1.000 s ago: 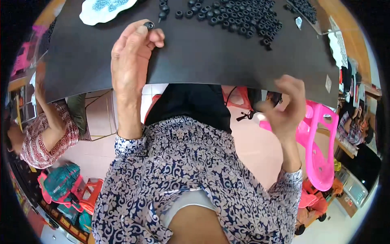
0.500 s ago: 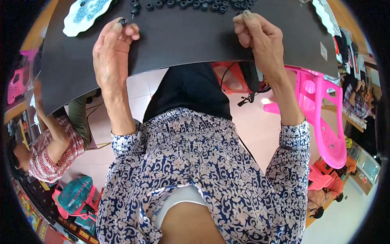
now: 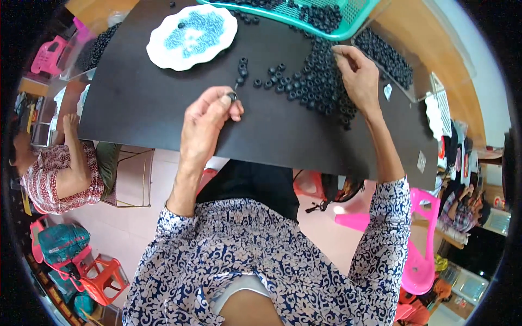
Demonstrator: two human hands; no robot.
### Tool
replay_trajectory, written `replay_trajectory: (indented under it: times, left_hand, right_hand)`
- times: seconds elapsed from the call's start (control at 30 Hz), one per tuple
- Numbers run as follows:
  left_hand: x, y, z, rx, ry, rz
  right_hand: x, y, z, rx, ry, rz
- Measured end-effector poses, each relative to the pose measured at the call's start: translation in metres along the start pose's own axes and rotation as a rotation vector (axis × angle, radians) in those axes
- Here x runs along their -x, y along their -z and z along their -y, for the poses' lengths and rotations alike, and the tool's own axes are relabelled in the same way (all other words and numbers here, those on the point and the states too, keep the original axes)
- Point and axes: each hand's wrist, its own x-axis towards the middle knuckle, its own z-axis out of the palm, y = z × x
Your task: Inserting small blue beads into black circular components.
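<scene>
My left hand [image 3: 204, 122] is closed in a pinch, with a small round black piece [image 3: 232, 96] with a hole between thumb and forefinger. Just beyond it lie a few loose black pieces [image 3: 242, 71], and a thin pin seems to stick out by the nearest one. My right hand [image 3: 359, 79] is at the right edge of a pile of black pieces [image 3: 318, 81], thumb and forefinger together. What its fingertips hold, if anything, is too small to tell. A white scalloped dish [image 3: 163, 51] with tiny blue bits [image 3: 204, 30] and one black piece stands at the left.
A green basket [image 3: 348, 33] with black pieces stands at the far side. Clear bins of black pieces [image 3: 380, 57] stand right and far left [image 3: 100, 49]. A person [image 3: 65, 168] sits at the left. A pink chair [image 3: 418, 266] is at the right, below the dark table [image 3: 147, 108].
The view has shifted, showing more of the table. My right hand has moved over to the pile's right side. My left hand still pinches the round black piece.
</scene>
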Motion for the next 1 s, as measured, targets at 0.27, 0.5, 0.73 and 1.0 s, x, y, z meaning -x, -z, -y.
replay_trajectory:
  times: [0.27,0.5,0.73,1.0]
  left_hand:
    - [0.002,-0.006,-0.004,-0.056,0.035,-0.027]
    - [0.002,-0.006,-0.004,-0.084,0.046,-0.012]
    - [0.003,-0.005,-0.003,-0.05,0.03,-0.016]
    - [0.007,-0.004,-0.006,-0.058,0.037,-0.028]
  right_hand:
    - [-0.068,-0.042,-0.027,0.424,0.393,0.111]
    - [-0.059,-0.038,-0.017,0.137,0.156,0.159]
    - [-0.041,-0.023,0.01,0.08,0.187,0.295]
    - [-0.032,-0.026,0.031,0.124,0.396,0.382]
